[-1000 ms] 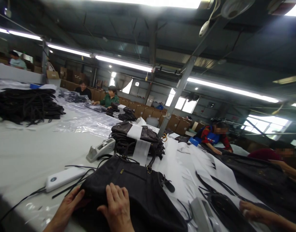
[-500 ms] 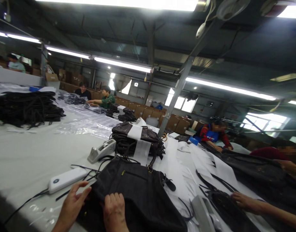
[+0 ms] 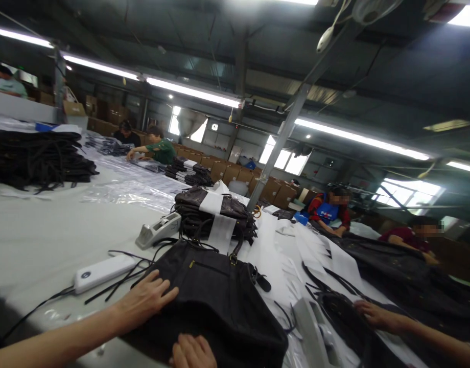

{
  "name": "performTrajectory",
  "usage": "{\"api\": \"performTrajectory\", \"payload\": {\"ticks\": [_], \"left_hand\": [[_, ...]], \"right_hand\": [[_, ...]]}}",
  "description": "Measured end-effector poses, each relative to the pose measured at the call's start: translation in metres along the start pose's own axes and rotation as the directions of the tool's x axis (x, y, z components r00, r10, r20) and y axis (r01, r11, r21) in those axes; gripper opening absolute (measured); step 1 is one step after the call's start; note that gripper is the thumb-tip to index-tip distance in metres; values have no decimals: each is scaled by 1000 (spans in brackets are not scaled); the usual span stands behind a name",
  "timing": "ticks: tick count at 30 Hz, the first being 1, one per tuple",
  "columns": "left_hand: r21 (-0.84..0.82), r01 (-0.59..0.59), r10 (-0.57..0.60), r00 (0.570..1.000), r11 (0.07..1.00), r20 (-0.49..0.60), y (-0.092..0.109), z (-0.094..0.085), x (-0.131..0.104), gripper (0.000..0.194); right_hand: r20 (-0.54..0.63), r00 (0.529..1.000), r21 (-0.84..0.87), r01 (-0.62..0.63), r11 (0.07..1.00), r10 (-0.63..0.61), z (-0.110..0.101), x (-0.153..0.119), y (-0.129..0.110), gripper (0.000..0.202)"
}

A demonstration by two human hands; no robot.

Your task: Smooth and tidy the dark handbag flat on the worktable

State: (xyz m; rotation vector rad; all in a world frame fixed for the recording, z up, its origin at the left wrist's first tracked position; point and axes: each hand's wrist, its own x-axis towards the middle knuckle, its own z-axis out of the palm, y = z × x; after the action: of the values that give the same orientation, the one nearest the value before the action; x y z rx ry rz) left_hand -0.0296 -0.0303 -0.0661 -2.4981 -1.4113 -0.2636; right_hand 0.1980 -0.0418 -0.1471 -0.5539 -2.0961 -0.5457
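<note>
A black handbag (image 3: 212, 296) lies flat on a pale surface (image 3: 47, 240), closest to the viewer, & serves as the landmark here. The right hand (image 3: 192, 352) rests on the bag's near edge, at the bottom of view; fingers curled under, knuckles up, can't tell if it grips fabric. The left hand (image 3: 146, 299) lies on the bag's left side, fingers spread open & flat, palm down, forearm reaching in from lower left.

Just left of the bag: a white box-shaped device (image 3: 102, 271) w/ thin black cords (image 3: 123, 278) trailing across the surface toward the bag. Behind the bag's left corner sits a grey tape dispenser (image 3: 158, 230). Directly behind the bag, a stack of dark bags (image 3: 215, 214) w/ a white paper strip (image 3: 219, 227) draped over it; the handbag's straps reach up to this stack.

Right of the bag: white paper sheets (image 3: 273, 255), then a 2nd tape dispenser (image 3: 315, 332), then a co-worker's hand (image 3: 373, 314) on another dark bag (image 3: 350, 327).

Far left of the bag, well apart, a heap of black straps (image 3: 36, 158). Beyond, clear plastic sheeting (image 3: 135, 189), other people seated at the surface, cardboard boxes (image 3: 254, 184) along the back wall.
</note>
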Motion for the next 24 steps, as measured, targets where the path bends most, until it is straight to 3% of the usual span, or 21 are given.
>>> {"api": "performTrajectory", "payload": {"ticks": [2, 3, 6, 8, 11, 13, 15, 17, 18, 20, 21, 24], "left_hand": [[-9, 7, -6, 1000, 1000, 27, 15, 1, 9, 69], [-19, 0, 1, 999, 1000, 53, 21, 1, 15, 66], [-53, -75, 81, 991, 996, 107, 26, -5, 29, 21], [-81, -184, 192, 977, 980, 95, 22, -15, 35, 6], [-104, -387, 393, 919, 916, 36, 19, -28, 32, 8], [-101, -463, 466, 885, 880, 6, 22, -24, 23, 11], [-100, -445, 445, 895, 890, -20, 27, -6, 9, 14], [-109, -354, 348, 935, 929, -68, 33, 20, -8, 13], [-121, -291, 280, 955, 949, -99, 36, 34, -16, 14], [-150, -181, 158, 975, 972, -157, 39, 58, -31, 25], [-160, -143, 114, 978, 977, -177, 39, 66, -37, 33], [-159, -96, 62, 976, 983, -209, 39, 80, -48, 46]], "right_hand": [[98, 995, -46, 28, 999, -24, 6, -40, 8, 25], [164, 986, -64, 22, 998, -11, 9, -56, 12, 25], [285, 952, -116, -79, 990, 109, 13, -82, 22, 40], [331, 916, -137, -193, 971, 229, 9, -85, 26, 50], [485, 814, -91, -316, 944, 319, -4, -79, 26, 60], [575, 729, -84, -397, 914, 370, -9, -77, 22, 61], [622, 639, -148, -471, 869, 452, -10, -78, 16, 58], [640, 576, -222, -494, 841, 507, -8, -79, 10, 56], [641, 572, -240, -484, 842, 512, -7, -78, 8, 56], [633, 608, -238, -437, 867, 480, -11, -71, 6, 57], [622, 647, -218, -398, 891, 441, -18, -65, 7, 54], [508, 832, -102, -198, 975, 222, -55, -39, 20, 20]]}}
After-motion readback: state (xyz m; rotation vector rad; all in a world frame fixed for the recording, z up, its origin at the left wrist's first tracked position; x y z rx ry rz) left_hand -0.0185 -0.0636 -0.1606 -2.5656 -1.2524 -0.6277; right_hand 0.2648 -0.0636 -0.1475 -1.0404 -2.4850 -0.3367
